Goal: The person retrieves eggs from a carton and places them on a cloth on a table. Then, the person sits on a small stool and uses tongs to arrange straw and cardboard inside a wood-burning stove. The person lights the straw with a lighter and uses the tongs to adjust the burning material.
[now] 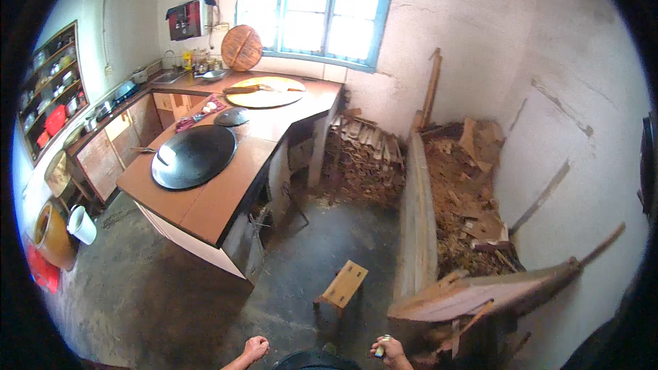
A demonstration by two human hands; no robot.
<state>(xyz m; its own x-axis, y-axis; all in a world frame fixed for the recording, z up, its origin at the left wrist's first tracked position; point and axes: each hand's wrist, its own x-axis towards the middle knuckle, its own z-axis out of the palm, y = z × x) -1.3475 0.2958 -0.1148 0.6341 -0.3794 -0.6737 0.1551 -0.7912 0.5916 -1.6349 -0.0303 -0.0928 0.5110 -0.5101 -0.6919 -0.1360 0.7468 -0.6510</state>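
Observation:
At the lower edge my left hand (256, 347) is held above the floor, its fingers curled in and nothing visible in them. My right hand (394, 353) grips a small pale yellowish object (380, 349) with a shiny top, perhaps a lighter. Between and ahead of my hands, a low wooden stool (343, 283) stands on the concrete floor (329, 231). Further ahead on the left is a brown-topped masonry stove (205, 216). Set into its top are a dark wok or wok lid (193, 156) and a smaller dark round lid (232, 116).
Stacked firewood (360, 149) lies beyond the stove's right side. A wood-walled bin (419, 226) holds dry scraps (457, 190). A board (473, 298) edges its near end, close to my right hand. At far left stand a white bucket (82, 225) and a brown jar (55, 239).

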